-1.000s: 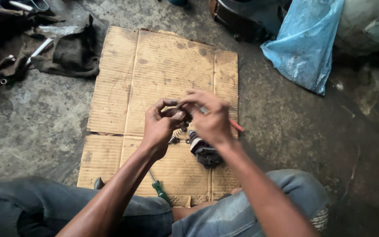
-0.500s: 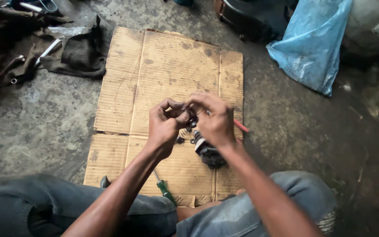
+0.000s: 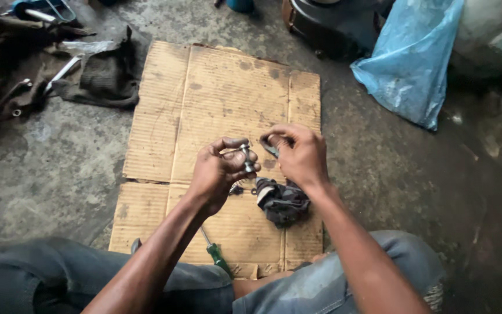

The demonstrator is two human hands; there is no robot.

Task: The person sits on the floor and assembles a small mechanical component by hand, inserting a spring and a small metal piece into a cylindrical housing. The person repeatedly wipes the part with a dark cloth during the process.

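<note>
1. Two hands work close together above the cardboard sheet (image 3: 222, 104) spread on the concrete floor (image 3: 53, 174). The left hand (image 3: 219, 171) is clamped on a small metal bolt-like part (image 3: 245, 157), held upright between thumb and fingers. The right hand (image 3: 300, 154) is curled around a thin, dark tool or part (image 3: 271, 150); what it is I cannot tell.
2. Both hands hold the pieces in the air, so a slip of the fingertip pinch would likely drop the bolt-like part onto the cardboard, where it could roll off onto the rough, dirty floor and be hard to find.
3. Small loose bits (image 3: 238, 189) lie just beside the dark crumpled rag (image 3: 283, 200) under the hands; a falling piece or a shifted wrist could scatter them.
4. A green-handled screwdriver (image 3: 216, 253) lies near the knees, at the edge of the cardboard; a leg movement might kick it away or press on it.
5. Grease on the fingers, if any, would make the grip less sure; the pictures do not show this clearly.
</note>
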